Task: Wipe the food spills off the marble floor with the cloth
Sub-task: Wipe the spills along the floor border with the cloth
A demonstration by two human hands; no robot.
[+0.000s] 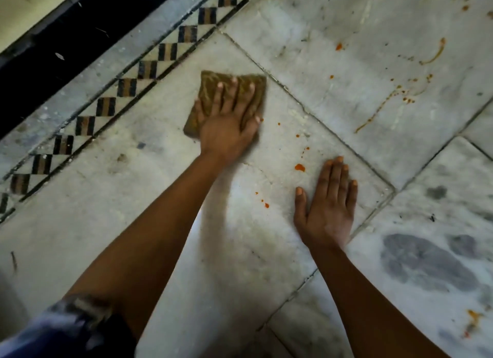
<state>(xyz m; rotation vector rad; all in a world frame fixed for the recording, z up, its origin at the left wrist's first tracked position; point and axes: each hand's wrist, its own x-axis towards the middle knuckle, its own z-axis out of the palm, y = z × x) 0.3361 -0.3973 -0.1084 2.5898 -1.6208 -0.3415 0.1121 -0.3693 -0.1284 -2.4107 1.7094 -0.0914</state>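
My left hand point(226, 128) presses the folded olive-brown cloth point(232, 96) flat; orange sauce spills point(299, 167) lie rightward, nearer my right hand point(326, 211), spread empty on the white marble floor point(133, 197).

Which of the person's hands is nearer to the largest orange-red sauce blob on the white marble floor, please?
The right hand: its fingertips lie just beside the orange-red sauce blob. The left hand presses the folded brown cloth farther away.

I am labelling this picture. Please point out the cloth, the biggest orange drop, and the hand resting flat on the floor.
cloth point(213, 81), head view, upper left part.
biggest orange drop point(299, 167), head view, middle.
right hand point(329, 211), head view, back.
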